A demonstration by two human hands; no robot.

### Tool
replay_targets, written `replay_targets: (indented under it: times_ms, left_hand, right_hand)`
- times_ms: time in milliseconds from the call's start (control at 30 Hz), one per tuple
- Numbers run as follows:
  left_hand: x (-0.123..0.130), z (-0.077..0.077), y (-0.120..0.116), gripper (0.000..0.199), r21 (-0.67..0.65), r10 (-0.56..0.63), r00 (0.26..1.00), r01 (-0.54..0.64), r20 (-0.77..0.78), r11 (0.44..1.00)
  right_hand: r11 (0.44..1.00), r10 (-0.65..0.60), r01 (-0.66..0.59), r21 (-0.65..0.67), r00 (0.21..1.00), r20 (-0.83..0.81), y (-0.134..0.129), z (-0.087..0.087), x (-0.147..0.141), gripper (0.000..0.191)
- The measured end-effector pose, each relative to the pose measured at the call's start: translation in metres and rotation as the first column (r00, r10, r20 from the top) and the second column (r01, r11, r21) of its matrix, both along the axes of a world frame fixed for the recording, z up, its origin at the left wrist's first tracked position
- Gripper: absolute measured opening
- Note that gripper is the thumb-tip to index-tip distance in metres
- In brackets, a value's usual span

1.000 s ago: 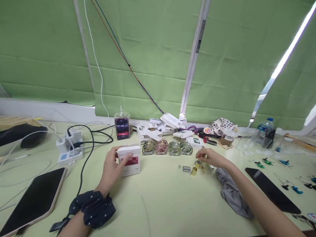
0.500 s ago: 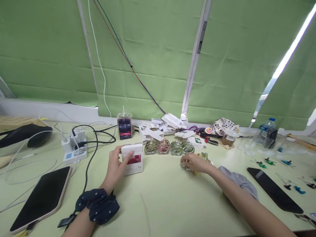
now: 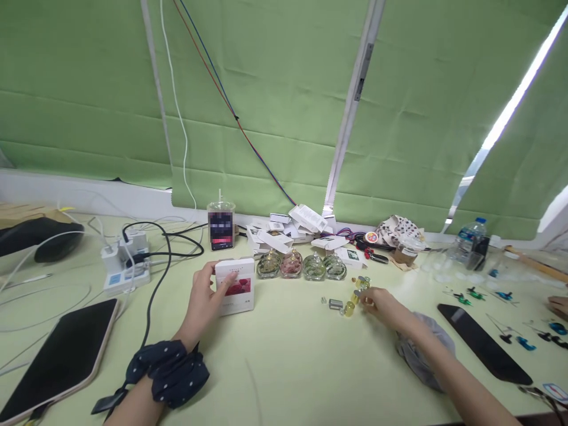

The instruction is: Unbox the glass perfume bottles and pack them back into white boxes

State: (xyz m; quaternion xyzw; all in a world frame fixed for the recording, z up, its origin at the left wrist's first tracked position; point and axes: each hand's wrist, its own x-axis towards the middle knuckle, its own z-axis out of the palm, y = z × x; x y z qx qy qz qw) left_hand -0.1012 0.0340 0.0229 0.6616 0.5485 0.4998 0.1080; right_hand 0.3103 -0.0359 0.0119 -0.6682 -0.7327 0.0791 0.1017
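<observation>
My left hand (image 3: 206,294) is closed around a small white carton (image 3: 237,300) with a red floral picture, standing upright on the table, the thumb across its front. My right hand (image 3: 381,305) rests low over a scatter of small yellow cylinders (image 3: 349,309), its fingers bent together; whatever they hold is hidden. A silver cylinder (image 3: 335,304) lies to the left of these pieces. Behind, in a row, stand several clear glass bottles: one brownish (image 3: 268,265), one pink (image 3: 291,264) and two greenish (image 3: 314,268).
Behind the bottles lies a heap of white cartons (image 3: 277,239). A lidded cup (image 3: 220,207) has a phone (image 3: 221,232) in front. Power strip (image 3: 128,279), cables and tablet (image 3: 62,361) fill the left; a black phone (image 3: 483,343), earphones (image 3: 526,343) and another person's hand (image 3: 560,307) are right.
My right hand has moved right, off the silver cylinder and onto the yellow pieces, uncovering several of them. My left hand keeps its hold on the carton. The view has shifted slightly.
</observation>
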Motion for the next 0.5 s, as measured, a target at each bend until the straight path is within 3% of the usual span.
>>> replay_targets:
  times_ms: [100,200,367,500]
  left_hand:
    - [-0.001,-0.001,0.000,0.037,0.012,0.002,1.000,-0.002,0.000,1.000]
    - [-0.002,-0.002,0.000,0.038,0.010,0.013,1.000,-0.013,0.018,1.000]
    - [-0.002,-0.003,0.000,0.035,0.013,0.002,1.000,-0.002,0.004,1.000]
    - [-0.001,-0.002,-0.001,0.034,0.010,-0.001,1.000,0.001,0.010,1.000]
  right_hand:
    - [0.997,-0.026,0.027,0.068,1.000,-0.017,-0.004,-0.023,0.000,0.021]
    - [0.994,-0.006,0.010,0.104,0.999,-0.039,-0.003,-0.023,0.000,0.022]
    - [0.971,0.056,-0.017,0.238,0.986,-0.160,0.020,0.023,-0.026,0.013]
    - [0.946,0.248,-0.147,0.288,0.901,-0.356,0.066,0.054,-0.078,0.010]
